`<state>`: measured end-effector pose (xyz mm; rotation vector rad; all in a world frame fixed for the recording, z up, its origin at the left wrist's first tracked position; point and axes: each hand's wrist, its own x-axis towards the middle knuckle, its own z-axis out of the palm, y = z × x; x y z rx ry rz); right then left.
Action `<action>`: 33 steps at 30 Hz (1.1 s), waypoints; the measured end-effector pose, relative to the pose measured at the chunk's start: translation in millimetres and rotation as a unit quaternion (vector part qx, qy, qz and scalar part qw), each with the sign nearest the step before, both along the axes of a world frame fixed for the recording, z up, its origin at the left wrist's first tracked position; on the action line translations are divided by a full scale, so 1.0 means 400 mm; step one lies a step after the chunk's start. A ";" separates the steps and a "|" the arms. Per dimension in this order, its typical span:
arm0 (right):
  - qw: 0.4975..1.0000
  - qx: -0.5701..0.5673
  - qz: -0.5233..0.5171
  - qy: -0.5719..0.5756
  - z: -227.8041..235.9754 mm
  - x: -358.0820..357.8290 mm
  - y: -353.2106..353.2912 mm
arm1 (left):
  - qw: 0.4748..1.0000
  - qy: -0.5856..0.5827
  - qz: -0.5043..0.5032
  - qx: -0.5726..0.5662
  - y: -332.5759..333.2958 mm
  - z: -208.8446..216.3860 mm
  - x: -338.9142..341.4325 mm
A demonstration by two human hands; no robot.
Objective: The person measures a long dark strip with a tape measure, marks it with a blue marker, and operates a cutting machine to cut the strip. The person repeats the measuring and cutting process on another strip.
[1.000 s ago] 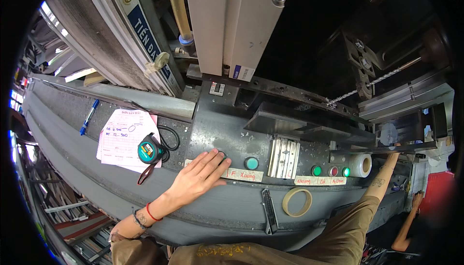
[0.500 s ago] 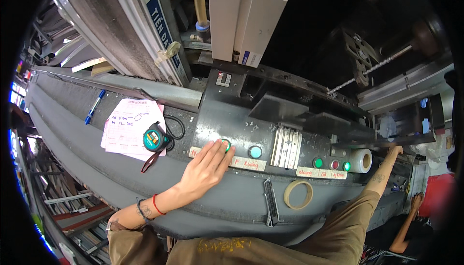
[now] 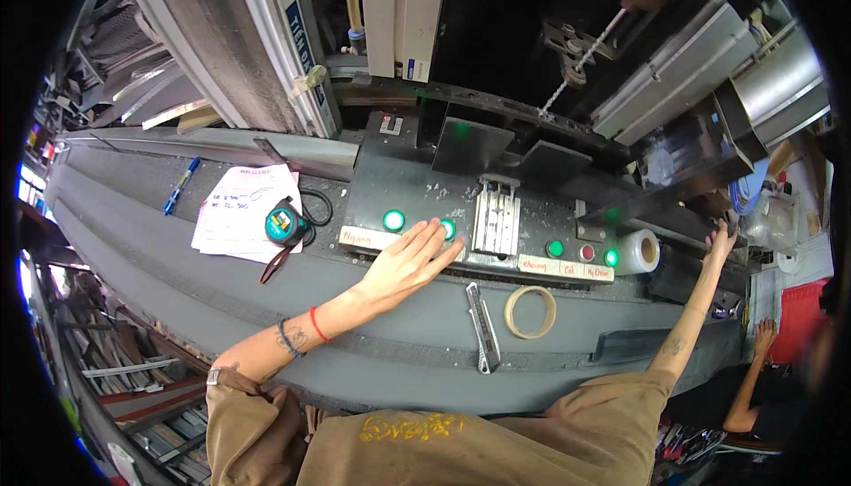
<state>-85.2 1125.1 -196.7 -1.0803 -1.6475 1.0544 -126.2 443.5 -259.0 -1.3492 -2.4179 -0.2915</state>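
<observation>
My left hand [image 3: 403, 264] lies with fingers stretched out over a green push button [image 3: 448, 229] on the black control panel, its fingertips covering part of it. Just left of those fingers, another green button [image 3: 394, 220] glows brightly. My right arm reaches far to the right. There my right hand [image 3: 722, 242] is raised beside the dark machine edge, fingers apart and nothing visible in them. Between the hands, the panel [image 3: 368, 193] carries a silver ribbed metal block [image 3: 496, 220], a green button [image 3: 555, 249], a red button [image 3: 586, 254] and a lit green button [image 3: 612, 257].
A long drill bit [image 3: 589, 51] slants down behind the panel. On the grey ledge lie a utility knife [image 3: 484, 331] and a tape roll [image 3: 509, 316]. A film roll [image 3: 640, 252], tape measure [image 3: 282, 223], papers [image 3: 232, 220] and blue pen [image 3: 182, 186] lie around. Another person's hand [image 3: 765, 337] shows far right.
My left hand has shifted from the left green button to the one on its right, and the left one now glows. My right hand's fingers have spread. The view has turned rightward.
</observation>
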 end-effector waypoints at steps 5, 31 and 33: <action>0.933 0.206 0.291 -0.043 0.001 0.113 -0.567 | 0.997 0.049 0.028 -0.057 0.028 0.013 0.009; 0.913 0.326 0.234 -0.075 -0.204 0.032 -1.021 | 0.939 0.001 0.301 0.166 -0.298 -0.285 0.635; 0.915 0.343 0.205 -0.063 -0.214 0.027 -1.028 | 0.938 -0.001 0.303 0.168 -0.294 -0.282 0.638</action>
